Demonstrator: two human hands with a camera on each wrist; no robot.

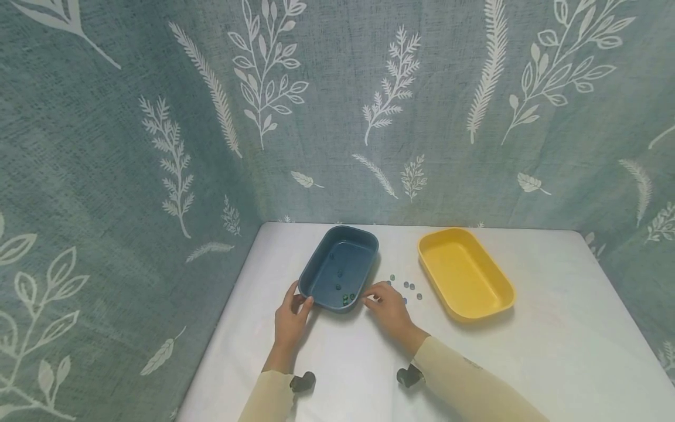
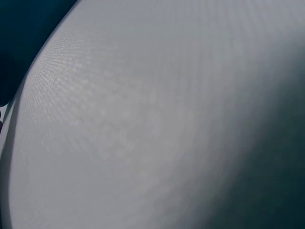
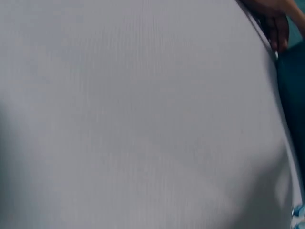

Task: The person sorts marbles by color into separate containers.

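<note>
The left hand (image 1: 290, 322) grips the near-left corner of a dark blue tray (image 1: 318, 258), thumb over the rim. Several small dark and green beads (image 1: 345, 298) lie in this tray, mostly toward its near end. At the tray's near-right side is the right hand (image 1: 391, 310), its fingertips bent toward the rim; whether they pinch anything is too small to tell. Just right of that hand, several clear and bluish beads (image 1: 412, 286) are scattered on the white table. The right wrist view shows part of the blue tray (image 3: 293, 90), with a hand's fingers (image 3: 279, 33) at its corner.
A yellow tray (image 1: 466, 269) stands right of the loose beads, slanting toward the near right. The white cloth-covered table (image 1: 559, 328) meets leaf-patterned grey-green fabric (image 1: 327, 117) behind and at both sides. Only table and a bit of blue tray (image 2: 28, 38) show in the left wrist view.
</note>
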